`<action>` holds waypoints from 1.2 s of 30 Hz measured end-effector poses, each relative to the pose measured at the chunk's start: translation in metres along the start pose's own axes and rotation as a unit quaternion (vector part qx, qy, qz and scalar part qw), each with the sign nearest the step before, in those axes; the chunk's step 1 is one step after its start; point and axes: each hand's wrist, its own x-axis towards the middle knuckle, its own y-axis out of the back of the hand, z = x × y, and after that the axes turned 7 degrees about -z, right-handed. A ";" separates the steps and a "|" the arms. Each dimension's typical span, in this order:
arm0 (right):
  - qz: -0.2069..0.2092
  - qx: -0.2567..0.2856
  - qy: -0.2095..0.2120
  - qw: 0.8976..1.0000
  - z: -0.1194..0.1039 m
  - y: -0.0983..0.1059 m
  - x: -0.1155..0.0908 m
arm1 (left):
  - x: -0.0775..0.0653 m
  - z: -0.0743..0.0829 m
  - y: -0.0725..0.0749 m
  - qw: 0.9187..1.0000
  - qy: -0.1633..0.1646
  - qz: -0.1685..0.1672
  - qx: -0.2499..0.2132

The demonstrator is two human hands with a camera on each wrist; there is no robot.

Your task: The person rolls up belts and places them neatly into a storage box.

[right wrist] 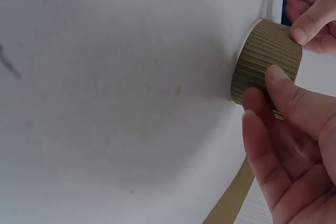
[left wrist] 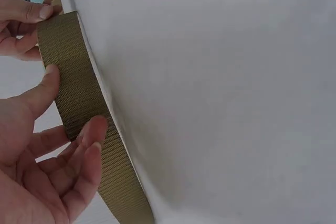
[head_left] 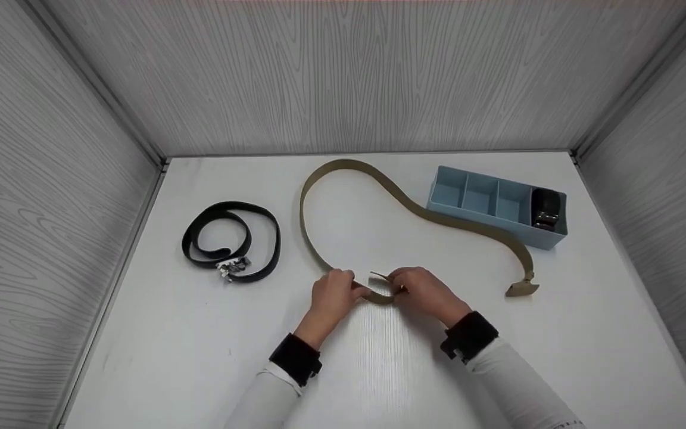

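Observation:
A tan webbing belt (head_left: 346, 164) lies in a wide loop on the white table, standing partly on its edge. Its buckle end (head_left: 521, 289) rests at the right. Near the other end, my left hand (head_left: 332, 295) pinches the strap between thumb and fingers, as the left wrist view shows on the ribbed webbing (left wrist: 73, 72). Just to the right, my right hand (head_left: 429, 295) pinches the same strap, which bends back there in a curve. The short free tip points left above the bend. In the right wrist view, the thumb presses on the curved webbing (right wrist: 262, 51).
Left of the loop lies a coiled black belt (head_left: 276, 238) with a silver buckle (head_left: 233, 266). A blue divided box (head_left: 533, 236) stands at the back right, with a rolled-up black item (head_left: 545, 205) in its rightmost compartment. Wood-grain panels (head_left: 343, 77) enclose the table.

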 end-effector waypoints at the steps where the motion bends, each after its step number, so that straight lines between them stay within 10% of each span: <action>1: -0.006 0.005 0.004 1.000 0.000 0.001 0.000 | 0.001 -0.001 0.001 1.000 -0.007 -0.010 -0.020; 13: -0.046 -0.045 0.075 0.995 -0.006 0.009 0.007 | 0.013 -0.003 0.005 0.992 -0.080 -0.082 -0.052; 22: -0.009 -0.057 0.078 0.995 0.000 0.006 0.013 | 0.018 0.004 -0.002 0.992 -0.089 -0.075 0.049; 36: 0.017 0.125 -0.153 0.980 -0.004 0.000 0.012 | 0.025 0.016 -0.007 0.996 -0.049 -0.038 0.060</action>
